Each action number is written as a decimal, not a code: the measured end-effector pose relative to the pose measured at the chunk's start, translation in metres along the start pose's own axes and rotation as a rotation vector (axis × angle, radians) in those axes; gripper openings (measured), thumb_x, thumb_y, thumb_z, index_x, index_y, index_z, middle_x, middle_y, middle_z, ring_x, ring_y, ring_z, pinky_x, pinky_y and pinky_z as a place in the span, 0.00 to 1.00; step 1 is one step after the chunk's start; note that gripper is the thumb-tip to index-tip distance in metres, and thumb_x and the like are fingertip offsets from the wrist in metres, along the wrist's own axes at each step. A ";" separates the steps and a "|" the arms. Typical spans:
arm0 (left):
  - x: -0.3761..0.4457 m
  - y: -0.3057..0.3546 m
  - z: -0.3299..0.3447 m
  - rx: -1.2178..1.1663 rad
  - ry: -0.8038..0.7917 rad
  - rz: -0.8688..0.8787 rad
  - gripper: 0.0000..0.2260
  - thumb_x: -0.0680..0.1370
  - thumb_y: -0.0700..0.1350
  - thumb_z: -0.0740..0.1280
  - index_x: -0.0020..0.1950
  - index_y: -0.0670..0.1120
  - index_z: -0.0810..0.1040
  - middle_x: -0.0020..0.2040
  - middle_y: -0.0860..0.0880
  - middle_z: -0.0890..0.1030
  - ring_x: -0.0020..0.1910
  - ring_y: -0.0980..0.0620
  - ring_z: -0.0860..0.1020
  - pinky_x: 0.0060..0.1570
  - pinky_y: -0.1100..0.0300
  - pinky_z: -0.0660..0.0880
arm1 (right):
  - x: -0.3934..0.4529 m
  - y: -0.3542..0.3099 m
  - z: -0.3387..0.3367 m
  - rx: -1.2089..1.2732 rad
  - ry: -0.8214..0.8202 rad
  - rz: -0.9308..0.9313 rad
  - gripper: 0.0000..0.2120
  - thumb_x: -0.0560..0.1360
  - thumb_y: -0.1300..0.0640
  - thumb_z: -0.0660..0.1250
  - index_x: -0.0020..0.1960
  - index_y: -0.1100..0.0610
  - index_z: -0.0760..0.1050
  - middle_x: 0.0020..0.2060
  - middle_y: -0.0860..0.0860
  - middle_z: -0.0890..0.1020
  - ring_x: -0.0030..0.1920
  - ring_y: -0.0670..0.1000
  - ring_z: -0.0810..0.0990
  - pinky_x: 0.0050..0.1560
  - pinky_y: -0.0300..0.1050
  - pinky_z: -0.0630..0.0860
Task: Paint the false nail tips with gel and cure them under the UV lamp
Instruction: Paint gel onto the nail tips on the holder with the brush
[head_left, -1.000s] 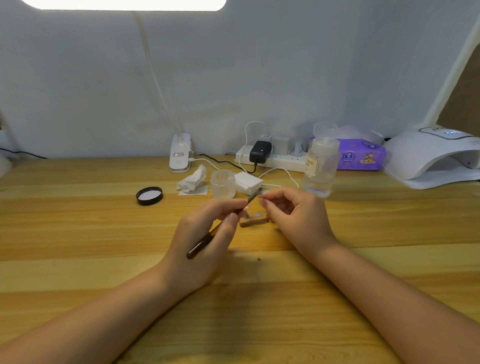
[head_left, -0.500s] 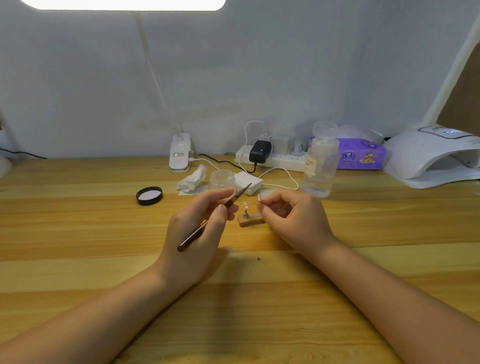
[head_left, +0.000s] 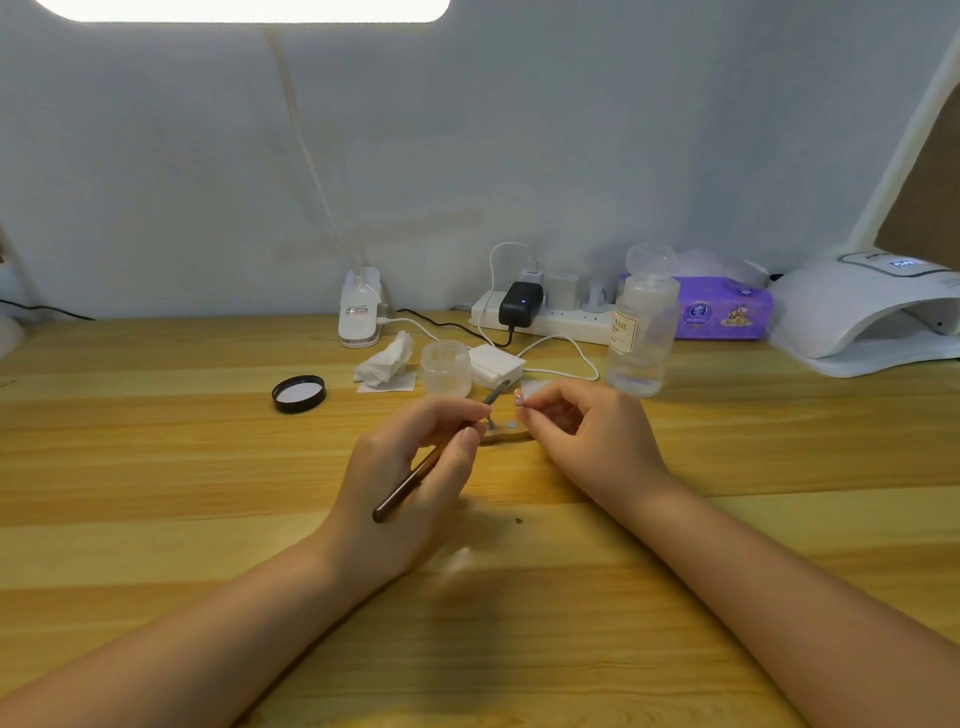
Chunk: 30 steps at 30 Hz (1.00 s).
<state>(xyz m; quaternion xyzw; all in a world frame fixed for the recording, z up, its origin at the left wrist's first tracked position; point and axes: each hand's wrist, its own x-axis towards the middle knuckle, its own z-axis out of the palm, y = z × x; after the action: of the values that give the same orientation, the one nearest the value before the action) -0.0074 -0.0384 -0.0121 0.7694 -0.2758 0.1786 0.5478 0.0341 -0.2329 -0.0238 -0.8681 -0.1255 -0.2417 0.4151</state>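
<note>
My left hand (head_left: 410, 478) grips a dark-handled gel brush (head_left: 415, 480) like a pen, its tip pointing up and right. My right hand (head_left: 587, 436) pinches a small pink false nail tip (head_left: 518, 397) between thumb and forefinger, just right of the brush tip. Between the hands a small wooden nail stand (head_left: 506, 432) lies on the table, partly hidden by my fingers. The white UV lamp (head_left: 862, 317) stands at the far right, its display lit.
A small clear jar (head_left: 445, 368) stands behind the stand, its black lid (head_left: 298, 393) lying to the left. A crumpled tissue (head_left: 384, 361), white pads (head_left: 496, 364), a clear liquid bottle (head_left: 641, 332), a power strip (head_left: 545, 314), a purple tissue pack (head_left: 722, 312) and a desk-lamp clamp (head_left: 359, 309) line the back.
My right hand has lifted the nail tip up off the stand. My left hand drew the brush back slightly to the left, away from the stand.
</note>
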 end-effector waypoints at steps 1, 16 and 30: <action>0.000 0.000 0.000 0.004 -0.005 0.001 0.10 0.76 0.53 0.63 0.53 0.55 0.79 0.47 0.56 0.83 0.52 0.51 0.82 0.52 0.56 0.78 | 0.000 0.000 0.000 0.018 0.010 0.005 0.03 0.72 0.56 0.72 0.43 0.49 0.82 0.33 0.41 0.81 0.35 0.40 0.78 0.36 0.33 0.74; 0.000 0.001 0.000 0.071 -0.010 0.049 0.11 0.77 0.50 0.61 0.54 0.51 0.80 0.45 0.53 0.83 0.48 0.51 0.82 0.49 0.56 0.78 | 0.000 -0.003 0.000 0.024 0.013 -0.030 0.03 0.72 0.55 0.72 0.44 0.47 0.81 0.36 0.40 0.81 0.41 0.42 0.77 0.36 0.37 0.74; -0.001 0.001 -0.001 0.058 -0.019 0.047 0.11 0.76 0.50 0.61 0.52 0.49 0.81 0.44 0.54 0.84 0.46 0.55 0.83 0.47 0.63 0.77 | -0.001 -0.003 -0.001 0.004 0.005 -0.045 0.04 0.73 0.57 0.71 0.47 0.51 0.82 0.38 0.43 0.82 0.40 0.43 0.77 0.37 0.32 0.73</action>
<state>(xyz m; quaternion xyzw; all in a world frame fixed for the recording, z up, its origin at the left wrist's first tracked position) -0.0087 -0.0377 -0.0117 0.7797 -0.2940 0.1919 0.5184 0.0315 -0.2318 -0.0215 -0.8636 -0.1443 -0.2528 0.4116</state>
